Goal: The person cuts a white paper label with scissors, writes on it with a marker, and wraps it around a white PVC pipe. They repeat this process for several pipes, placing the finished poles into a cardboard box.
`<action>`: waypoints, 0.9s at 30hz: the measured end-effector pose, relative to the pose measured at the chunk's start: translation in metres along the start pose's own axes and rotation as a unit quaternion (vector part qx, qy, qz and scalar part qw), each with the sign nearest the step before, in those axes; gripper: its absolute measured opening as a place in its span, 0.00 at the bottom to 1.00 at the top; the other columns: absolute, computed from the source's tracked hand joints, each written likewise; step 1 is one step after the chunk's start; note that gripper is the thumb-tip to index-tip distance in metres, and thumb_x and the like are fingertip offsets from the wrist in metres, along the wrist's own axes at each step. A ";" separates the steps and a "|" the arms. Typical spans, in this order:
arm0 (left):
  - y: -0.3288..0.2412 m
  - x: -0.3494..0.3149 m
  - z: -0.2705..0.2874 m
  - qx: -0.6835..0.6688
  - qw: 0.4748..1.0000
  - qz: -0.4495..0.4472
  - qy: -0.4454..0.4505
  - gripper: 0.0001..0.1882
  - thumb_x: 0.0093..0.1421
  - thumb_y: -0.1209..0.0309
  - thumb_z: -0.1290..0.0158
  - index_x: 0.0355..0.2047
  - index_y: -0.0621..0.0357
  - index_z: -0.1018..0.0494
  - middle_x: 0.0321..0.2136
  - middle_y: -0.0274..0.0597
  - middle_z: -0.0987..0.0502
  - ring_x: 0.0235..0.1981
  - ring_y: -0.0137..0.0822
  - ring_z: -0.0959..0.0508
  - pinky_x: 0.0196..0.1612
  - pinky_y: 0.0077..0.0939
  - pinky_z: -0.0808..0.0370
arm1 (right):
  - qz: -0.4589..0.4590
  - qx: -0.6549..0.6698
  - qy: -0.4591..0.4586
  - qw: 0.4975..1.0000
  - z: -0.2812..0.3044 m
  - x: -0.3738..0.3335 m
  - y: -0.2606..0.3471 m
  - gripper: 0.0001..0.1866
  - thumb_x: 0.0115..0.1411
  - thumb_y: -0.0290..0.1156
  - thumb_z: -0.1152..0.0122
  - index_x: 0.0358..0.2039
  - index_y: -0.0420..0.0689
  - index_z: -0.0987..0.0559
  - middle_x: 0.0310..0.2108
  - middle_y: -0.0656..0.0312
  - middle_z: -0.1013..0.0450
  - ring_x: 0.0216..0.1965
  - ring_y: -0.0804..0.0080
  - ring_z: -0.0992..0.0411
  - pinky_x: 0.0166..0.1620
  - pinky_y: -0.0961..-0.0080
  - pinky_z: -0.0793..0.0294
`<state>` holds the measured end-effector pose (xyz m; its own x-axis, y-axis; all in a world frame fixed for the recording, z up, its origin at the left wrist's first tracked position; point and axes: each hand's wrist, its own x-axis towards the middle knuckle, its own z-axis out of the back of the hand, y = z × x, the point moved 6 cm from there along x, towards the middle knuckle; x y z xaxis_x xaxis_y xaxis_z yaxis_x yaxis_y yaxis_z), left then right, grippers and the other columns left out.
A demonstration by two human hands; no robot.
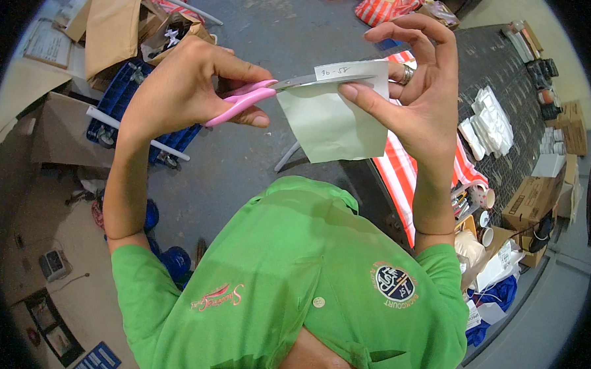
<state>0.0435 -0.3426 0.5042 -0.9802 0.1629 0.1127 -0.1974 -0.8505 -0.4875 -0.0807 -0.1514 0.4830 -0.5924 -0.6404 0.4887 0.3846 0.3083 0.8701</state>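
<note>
Pink-handled scissors point(243, 106) are in my left hand point(174, 87), with the thumb and fingers closed around the handle loops. Their metal blades lie across the upper part of a pale green-white piece of paper point(334, 130). Above the blades stands a narrow strip of the paper point(334, 70) with handwriting on it. My right hand point(424, 101) pinches the paper near its right edge and the blade tips, thumb in front. Its upper fingers are raised and curved, and a ring shows on one of them. The paper is held up in the air.
Below my hands is a grey floor. On the left stand cardboard boxes point(67, 125) and a blue wheeled trolley point(175, 143). A dark table point(472, 67) at right carries white packets point(491, 124), red-striped sheeting point(401, 179) and cups. Striped bags point(382, 9) lie at the far side.
</note>
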 end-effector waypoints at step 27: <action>0.065 -0.027 -0.110 -0.118 0.978 0.154 -0.079 0.30 0.47 0.56 0.25 0.47 0.62 0.18 0.32 0.44 0.18 0.34 0.34 0.21 0.41 0.29 0.24 | -0.163 -0.178 0.052 0.969 0.034 -0.007 -0.120 0.11 0.60 0.22 0.32 0.43 0.36 0.15 0.43 0.59 0.18 0.45 0.74 0.22 0.51 0.76 0.23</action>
<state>0.0551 -0.3469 0.3741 -0.9828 -0.1771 0.0524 0.0895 -0.7050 -0.7035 -0.1467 -0.1601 0.3774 -0.6555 -0.7367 0.1660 0.4200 -0.1730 0.8909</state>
